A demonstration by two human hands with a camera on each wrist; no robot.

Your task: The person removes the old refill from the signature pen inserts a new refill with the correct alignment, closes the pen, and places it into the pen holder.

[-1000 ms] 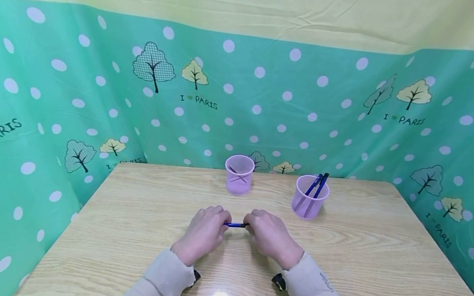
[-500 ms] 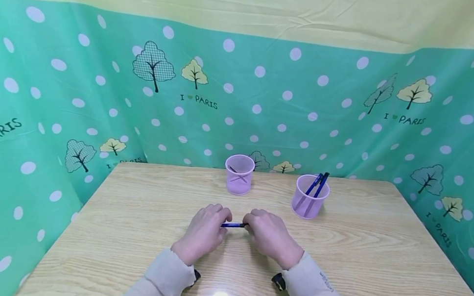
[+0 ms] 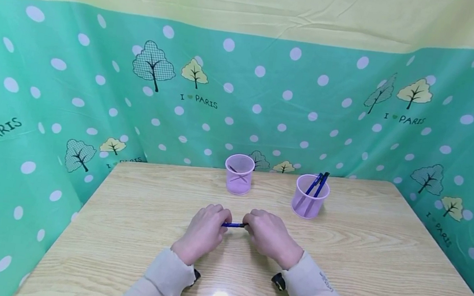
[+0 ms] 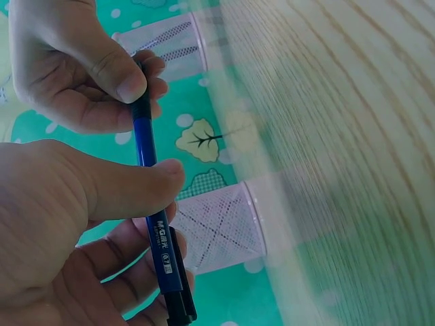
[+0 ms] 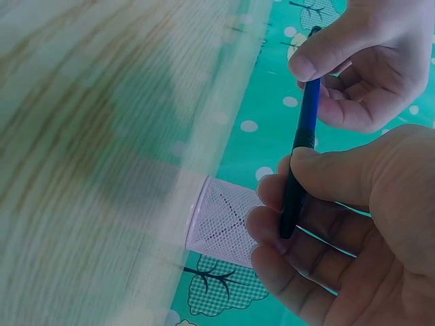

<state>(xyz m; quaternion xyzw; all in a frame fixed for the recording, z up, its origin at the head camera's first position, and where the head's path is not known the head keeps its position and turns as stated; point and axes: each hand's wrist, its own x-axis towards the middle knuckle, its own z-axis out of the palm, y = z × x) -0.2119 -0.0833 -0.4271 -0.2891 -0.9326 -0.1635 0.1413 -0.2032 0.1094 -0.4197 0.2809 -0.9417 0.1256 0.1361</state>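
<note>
Between both hands, a blue and black pen (image 3: 234,225) is held roughly level above the table. My left hand (image 3: 205,228) pinches its blue barrel near the clip end between thumb and fingers; white lettering on the barrel (image 4: 163,248) shows in the left wrist view. At the other end, my right hand (image 3: 270,233) pinches the black grip section (image 5: 293,190), its fingers curled beneath. Beyond the hands stand two pink mesh cups: the left cup (image 3: 238,180) has a dark thin item inside, and the right cup (image 3: 307,206) holds blue pens (image 3: 318,185).
A light wood-grain table (image 3: 145,206) lies under the hands, with a bright reflection near its front edge. Green dotted cloth (image 3: 223,112) with printed trees hangs behind it and at both sides. Both cups stand toward the back edge.
The left hand's fingers have shifted slightly along the pen, baring a little more of its barrel. The right hand and both cups stay where they were.
</note>
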